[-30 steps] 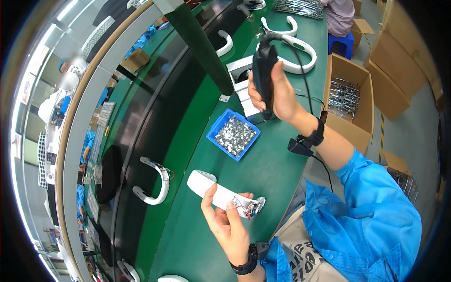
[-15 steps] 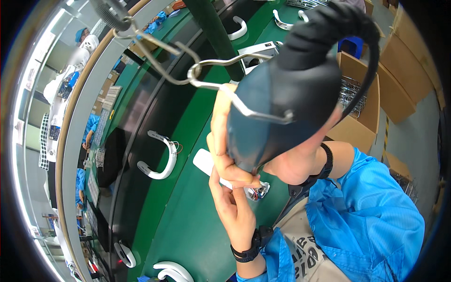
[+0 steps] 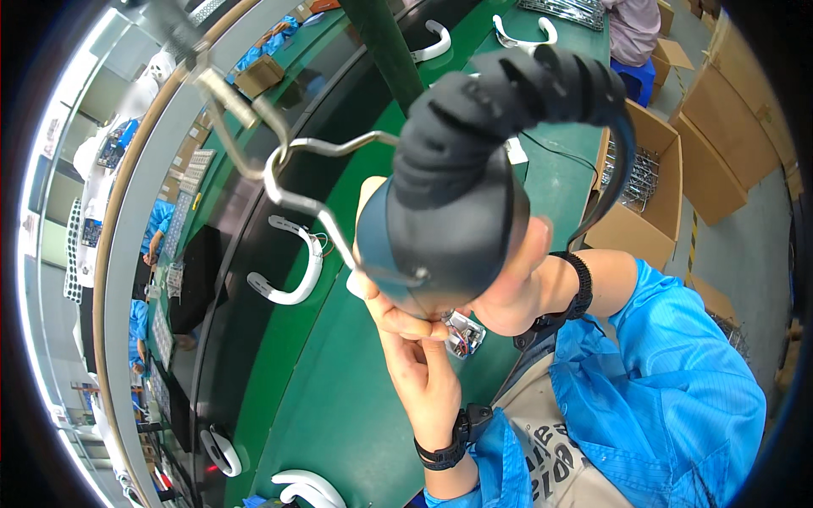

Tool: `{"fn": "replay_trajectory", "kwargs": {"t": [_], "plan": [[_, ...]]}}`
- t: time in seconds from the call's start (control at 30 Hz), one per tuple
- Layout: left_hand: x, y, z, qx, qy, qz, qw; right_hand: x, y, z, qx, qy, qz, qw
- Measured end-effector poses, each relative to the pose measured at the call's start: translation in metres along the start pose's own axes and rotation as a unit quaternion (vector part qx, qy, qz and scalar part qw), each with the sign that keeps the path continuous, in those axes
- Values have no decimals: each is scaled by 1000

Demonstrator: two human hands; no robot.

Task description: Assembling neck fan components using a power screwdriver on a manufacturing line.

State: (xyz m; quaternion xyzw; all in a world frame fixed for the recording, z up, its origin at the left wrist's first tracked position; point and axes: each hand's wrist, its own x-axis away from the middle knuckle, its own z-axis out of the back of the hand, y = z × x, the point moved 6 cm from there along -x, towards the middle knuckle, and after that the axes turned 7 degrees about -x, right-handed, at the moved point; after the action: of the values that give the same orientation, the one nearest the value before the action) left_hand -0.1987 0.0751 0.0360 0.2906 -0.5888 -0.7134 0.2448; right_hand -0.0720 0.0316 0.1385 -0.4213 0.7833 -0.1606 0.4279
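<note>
My right hand (image 3: 512,296) is wrapped round a dark electric screwdriver (image 3: 440,229), whose thick ribbed cable sleeve arches over its top. The tool points down at a white curved housing. Fingers of my left hand (image 3: 423,377) are closed on that housing, close under the screwdriver's tip. At the near end of the piece, an open compartment (image 3: 466,334) shows small coloured wires and metal parts. The screwdriver and my fingers cover most of the housing, and the tip's exact contact is hidden. A bent wire hook (image 3: 313,203) is attached to the screwdriver's body.
On the green bench (image 3: 339,398) lie a white curved piece with wires (image 3: 296,271) and several similar ones. A green post (image 3: 385,51) rises behind the tool. At right stands a cardboard box (image 3: 652,229) of metal parts. Other people sit along the line.
The screwdriver has moved left and down and stands more upright over the housing. Its hook has swung left with it. My left hand has stayed almost in place.
</note>
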Motion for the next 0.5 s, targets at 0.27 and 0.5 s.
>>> {"fn": "replay_trajectory", "kwargs": {"t": [0.27,0.5], "plan": [[3,1,8,30,41,69,996,-14,-7,-17,92,38,-122,988],[6,-4,12,-31,16,61,997,-2,2,-14,55,-11,-81,995]]}}
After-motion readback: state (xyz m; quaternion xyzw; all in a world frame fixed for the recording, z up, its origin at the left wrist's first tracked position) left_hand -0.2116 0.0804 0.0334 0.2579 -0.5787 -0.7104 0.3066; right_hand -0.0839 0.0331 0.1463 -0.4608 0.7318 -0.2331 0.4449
